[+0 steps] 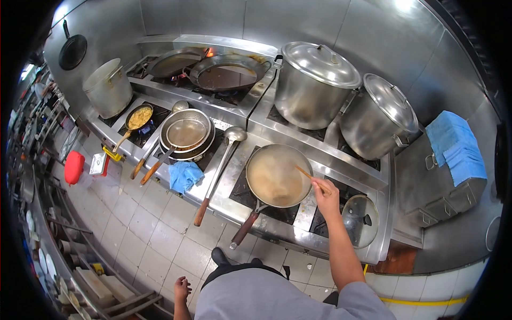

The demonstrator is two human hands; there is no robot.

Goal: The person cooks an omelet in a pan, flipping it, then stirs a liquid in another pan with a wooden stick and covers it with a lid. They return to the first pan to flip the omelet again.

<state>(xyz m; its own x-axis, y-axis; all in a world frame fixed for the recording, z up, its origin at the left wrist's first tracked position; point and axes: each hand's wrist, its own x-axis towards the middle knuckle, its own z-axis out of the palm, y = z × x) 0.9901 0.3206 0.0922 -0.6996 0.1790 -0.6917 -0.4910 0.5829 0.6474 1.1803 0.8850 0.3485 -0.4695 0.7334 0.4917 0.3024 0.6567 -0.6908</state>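
My right hand [326, 193] is closed around a thin wooden stick-like handle [304, 171] that slants down into a frying pan [248, 174]. The pan holds a steaming pale-brown liquid [274, 176]; the utensil's lower end is hidden in it. The pan's dark wooden handle [245, 229] points toward me over the stove's front edge. Just right of my right forearm lies a glass lid [354, 226] with a black knob. My left hand [182, 288] hangs low beside my body, its fingers loosely curled and apart, with nothing in it.
A long ladle [218, 168] lies left of the pan, near a blue cloth [185, 176] and a strainer [186, 130]. Two large lidded pots [314, 88] stand behind. At the back left, a flame burns by wide pans [226, 74]; a small skillet [140, 117] holds yellow food.
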